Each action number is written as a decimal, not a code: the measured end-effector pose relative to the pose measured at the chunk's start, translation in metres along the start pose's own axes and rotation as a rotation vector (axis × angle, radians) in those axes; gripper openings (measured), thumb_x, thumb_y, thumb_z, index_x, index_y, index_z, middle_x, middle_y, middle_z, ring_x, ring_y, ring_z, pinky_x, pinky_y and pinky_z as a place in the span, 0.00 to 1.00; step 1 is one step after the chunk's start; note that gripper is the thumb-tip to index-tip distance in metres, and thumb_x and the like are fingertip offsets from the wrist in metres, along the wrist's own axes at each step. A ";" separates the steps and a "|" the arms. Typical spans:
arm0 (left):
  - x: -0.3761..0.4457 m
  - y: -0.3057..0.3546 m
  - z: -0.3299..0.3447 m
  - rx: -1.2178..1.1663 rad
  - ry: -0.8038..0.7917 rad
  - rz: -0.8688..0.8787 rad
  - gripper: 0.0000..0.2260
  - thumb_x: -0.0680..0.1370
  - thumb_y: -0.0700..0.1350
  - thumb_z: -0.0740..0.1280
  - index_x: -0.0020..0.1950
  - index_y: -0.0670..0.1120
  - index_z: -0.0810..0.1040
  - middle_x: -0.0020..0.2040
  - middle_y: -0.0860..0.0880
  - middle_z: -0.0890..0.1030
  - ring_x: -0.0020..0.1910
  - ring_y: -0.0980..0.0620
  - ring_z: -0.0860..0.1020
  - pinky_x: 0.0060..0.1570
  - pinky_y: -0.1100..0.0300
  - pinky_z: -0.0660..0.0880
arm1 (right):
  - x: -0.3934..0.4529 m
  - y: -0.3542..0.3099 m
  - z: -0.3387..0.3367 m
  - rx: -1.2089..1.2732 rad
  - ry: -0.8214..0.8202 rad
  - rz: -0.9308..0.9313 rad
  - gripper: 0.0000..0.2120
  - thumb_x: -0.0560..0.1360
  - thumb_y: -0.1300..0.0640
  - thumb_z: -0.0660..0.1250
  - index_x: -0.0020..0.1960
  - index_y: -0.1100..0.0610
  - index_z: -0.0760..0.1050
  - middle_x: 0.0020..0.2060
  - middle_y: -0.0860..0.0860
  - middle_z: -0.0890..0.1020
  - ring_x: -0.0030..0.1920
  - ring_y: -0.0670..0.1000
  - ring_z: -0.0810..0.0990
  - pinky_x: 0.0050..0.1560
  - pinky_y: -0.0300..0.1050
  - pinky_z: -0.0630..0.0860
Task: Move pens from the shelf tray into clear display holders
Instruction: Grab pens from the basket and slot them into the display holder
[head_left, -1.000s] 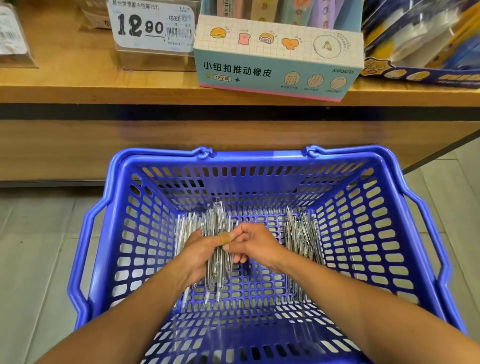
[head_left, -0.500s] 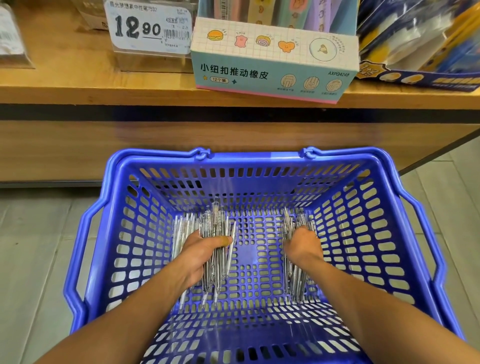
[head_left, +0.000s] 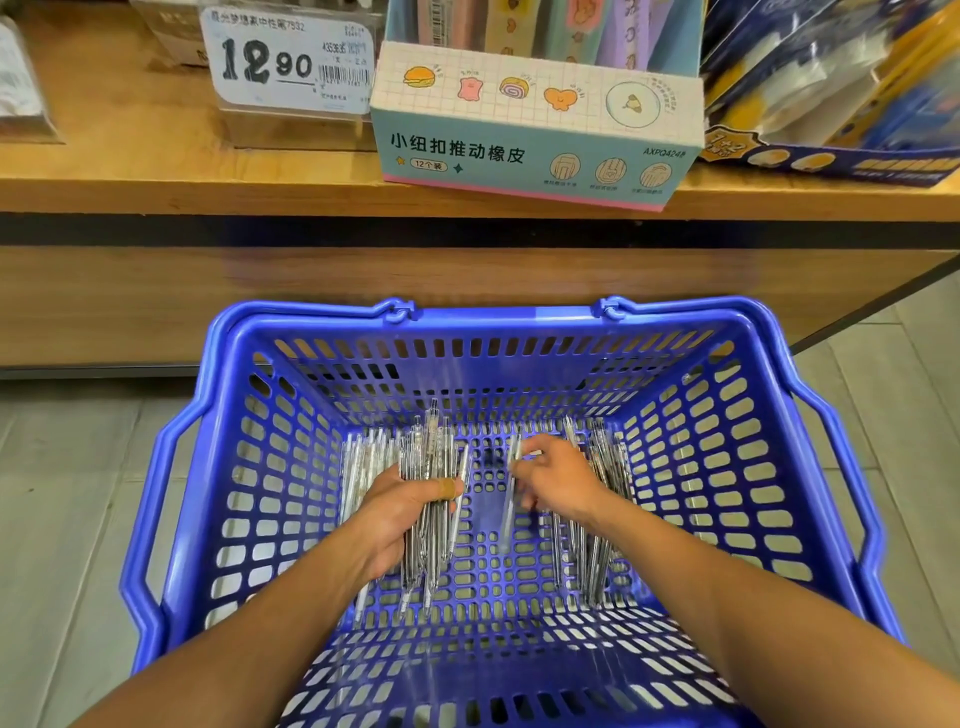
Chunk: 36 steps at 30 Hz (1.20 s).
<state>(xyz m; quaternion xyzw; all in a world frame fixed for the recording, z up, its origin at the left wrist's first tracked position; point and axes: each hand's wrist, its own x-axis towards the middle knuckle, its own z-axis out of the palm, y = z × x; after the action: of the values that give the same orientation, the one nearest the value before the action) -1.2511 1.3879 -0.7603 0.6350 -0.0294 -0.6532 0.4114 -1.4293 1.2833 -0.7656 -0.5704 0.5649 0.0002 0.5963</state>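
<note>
A blue plastic basket (head_left: 270, 467) stands on the floor in front of a wooden shelf. Inside it, my left hand (head_left: 402, 512) grips a bundle of clear pens (head_left: 431, 457), which stick out above and below the fist. My right hand (head_left: 558, 480) pinches a single clear pen (head_left: 508, 514), blurred, between the two piles. A loose pile of pens (head_left: 602, 499) lies on the basket floor just right of that hand. More pens (head_left: 358, 462) lie left of the held bundle.
Above the basket runs the wooden shelf (head_left: 130, 176). It carries a clear holder with a 12.90 price tag (head_left: 288, 57), a pastel eraser box (head_left: 535, 135) and dark blue packs (head_left: 841, 104) at the right. Grey floor tiles (head_left: 67, 519) lie on both sides.
My right hand has left the right-hand pile and come leftward with one pen pinched in it. The left hand keeps hold of its bundle.
</note>
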 end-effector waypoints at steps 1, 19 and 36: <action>0.000 0.000 0.001 -0.005 -0.006 -0.003 0.62 0.54 0.46 0.83 0.80 0.47 0.52 0.72 0.36 0.71 0.71 0.36 0.70 0.69 0.36 0.66 | -0.001 -0.005 0.004 0.068 -0.071 -0.004 0.07 0.79 0.61 0.65 0.57 0.58 0.71 0.34 0.53 0.81 0.28 0.47 0.79 0.29 0.38 0.75; -0.011 0.006 0.010 0.125 -0.026 -0.019 0.32 0.65 0.35 0.77 0.67 0.39 0.71 0.57 0.37 0.82 0.57 0.36 0.80 0.63 0.34 0.72 | -0.001 0.000 -0.003 0.103 -0.133 0.022 0.06 0.77 0.54 0.69 0.48 0.57 0.79 0.40 0.52 0.84 0.34 0.48 0.83 0.37 0.38 0.80; -0.010 0.009 0.010 0.198 0.032 0.039 0.45 0.61 0.41 0.77 0.75 0.41 0.63 0.69 0.40 0.73 0.69 0.41 0.71 0.71 0.41 0.65 | 0.010 0.036 0.009 -0.646 0.160 0.222 0.06 0.79 0.58 0.64 0.49 0.61 0.72 0.35 0.51 0.76 0.32 0.48 0.76 0.27 0.40 0.72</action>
<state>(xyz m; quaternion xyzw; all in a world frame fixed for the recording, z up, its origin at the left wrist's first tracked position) -1.2567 1.3827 -0.7451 0.6823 -0.0995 -0.6288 0.3595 -1.4430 1.2954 -0.7989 -0.6631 0.6391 0.1992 0.3350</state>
